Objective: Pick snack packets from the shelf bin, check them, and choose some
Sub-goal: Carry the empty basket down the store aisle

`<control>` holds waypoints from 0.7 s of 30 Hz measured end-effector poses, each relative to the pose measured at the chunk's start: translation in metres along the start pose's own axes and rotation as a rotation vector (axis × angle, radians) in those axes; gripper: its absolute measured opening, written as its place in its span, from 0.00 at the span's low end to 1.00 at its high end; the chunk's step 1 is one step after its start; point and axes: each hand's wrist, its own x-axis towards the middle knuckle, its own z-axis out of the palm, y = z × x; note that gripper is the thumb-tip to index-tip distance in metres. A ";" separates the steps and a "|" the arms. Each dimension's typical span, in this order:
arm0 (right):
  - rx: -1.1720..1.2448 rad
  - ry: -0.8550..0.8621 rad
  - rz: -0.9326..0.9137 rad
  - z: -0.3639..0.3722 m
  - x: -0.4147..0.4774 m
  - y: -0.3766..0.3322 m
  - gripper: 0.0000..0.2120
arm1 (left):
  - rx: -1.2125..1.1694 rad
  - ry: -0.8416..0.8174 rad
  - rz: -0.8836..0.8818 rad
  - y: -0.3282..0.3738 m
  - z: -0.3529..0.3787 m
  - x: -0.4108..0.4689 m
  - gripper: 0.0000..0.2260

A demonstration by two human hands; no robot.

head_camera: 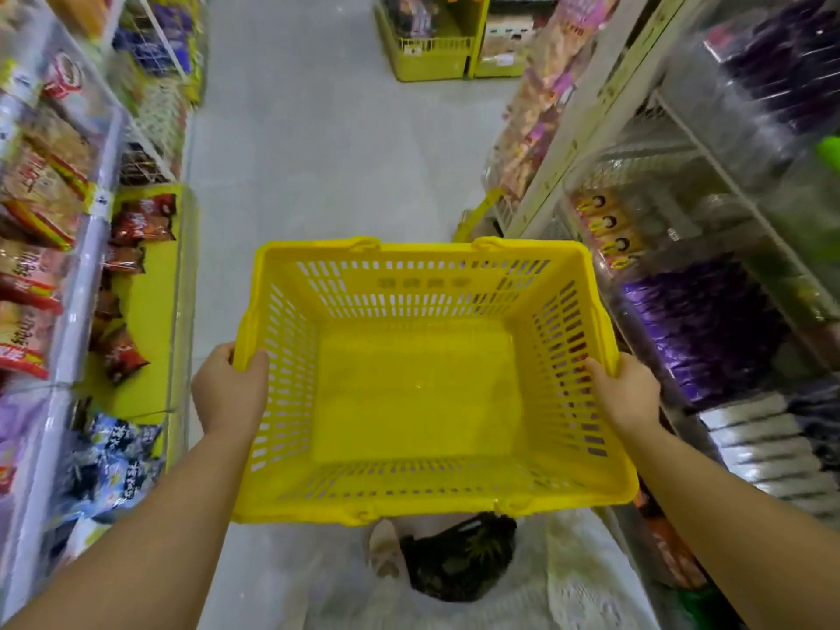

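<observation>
I carry an empty yellow plastic shopping basket [282, 320] in front of me, low over the aisle floor. My left hand [229, 391] grips its left rim, thumb over the edge. My right hand [625, 393] grips the right rim the same way. A yellow shelf bin [150, 311] at the lower left holds dark red-brown snack packets [143, 220], and blue-and-white snack packets [113, 456] lie just below it. Nothing lies inside the basket.
Shelves line both sides of a grey-floored aisle [327, 152]. Red and orange packets [32, 284] fill the left shelves; purple packs [700, 329] and white boxes [768, 452] fill the right ones. A yellow display stand [427, 52] stands at the aisle's far end.
</observation>
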 end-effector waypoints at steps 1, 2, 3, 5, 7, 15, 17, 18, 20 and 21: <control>-0.003 -0.006 0.001 0.001 0.008 -0.002 0.15 | -0.007 0.003 -0.003 0.000 0.006 0.004 0.10; -0.005 -0.018 0.000 0.003 0.016 -0.003 0.15 | -0.008 0.010 -0.007 -0.001 0.013 0.006 0.10; -0.005 -0.033 0.002 0.005 0.025 -0.004 0.15 | -0.004 0.022 -0.014 -0.002 0.019 0.008 0.10; -0.015 -0.063 0.004 0.011 0.044 -0.004 0.16 | -0.005 0.039 -0.036 -0.007 0.033 0.010 0.08; -0.039 -0.101 -0.015 0.022 0.063 -0.002 0.16 | -0.004 0.062 -0.065 -0.014 0.048 0.008 0.07; -0.096 -0.216 -0.047 0.093 0.143 0.039 0.15 | 0.060 0.203 -0.196 -0.053 0.124 -0.015 0.12; -0.118 -0.203 -0.043 0.120 0.158 0.058 0.14 | 0.074 0.178 -0.204 -0.070 0.152 -0.010 0.13; -0.133 -0.200 -0.034 0.136 0.164 0.069 0.14 | 0.088 0.161 -0.203 -0.080 0.166 -0.006 0.14; -0.136 -0.205 -0.023 0.171 0.175 0.092 0.14 | 0.112 0.152 -0.192 -0.101 0.197 0.004 0.15; -0.132 -0.208 -0.008 0.190 0.181 0.103 0.15 | 0.112 0.155 -0.190 -0.113 0.213 0.010 0.15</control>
